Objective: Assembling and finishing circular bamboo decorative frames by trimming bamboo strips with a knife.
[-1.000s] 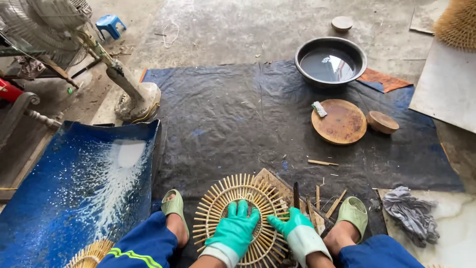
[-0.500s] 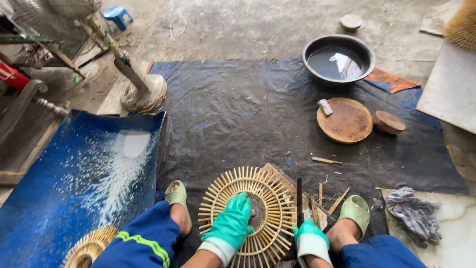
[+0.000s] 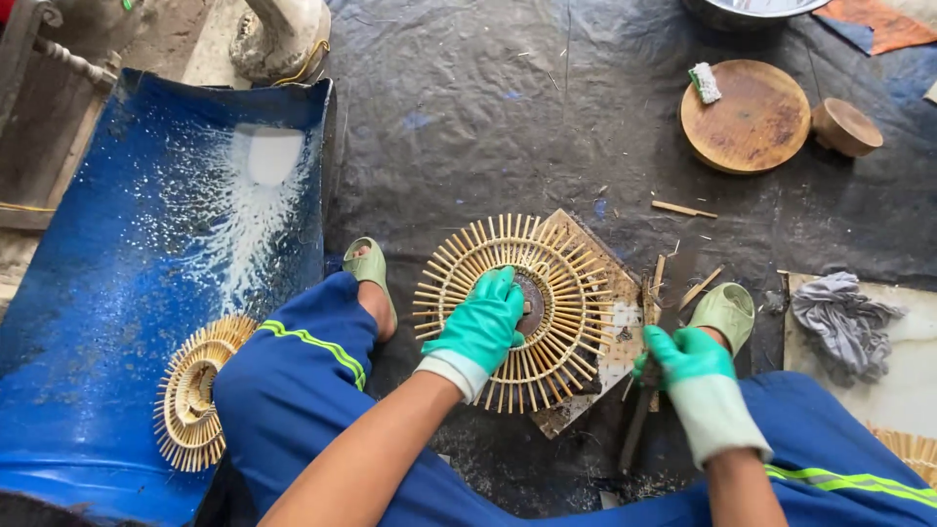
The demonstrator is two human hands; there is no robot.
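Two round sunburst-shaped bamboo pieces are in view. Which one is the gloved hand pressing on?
The bamboo piece between the feet, under the left hand. The other bamboo piece lies untouched beside the left leg on the blue sheet.

**Gloved hands at a bamboo sunburst disc**

The left hand point(image 3: 485, 322) in a green rubber glove presses flat on the round woven bamboo disc with radiating sticks point(image 3: 512, 310), which lies on a wooden board point(image 3: 597, 293) over dark plastic sheeting point(image 3: 508, 117). The right hand point(image 3: 686, 356), gloved alike, grips a long dark blade point(image 3: 646, 405) beside the disc. A second similar disc point(image 3: 195, 390) rests against the blue plastic trough point(image 3: 127, 254).
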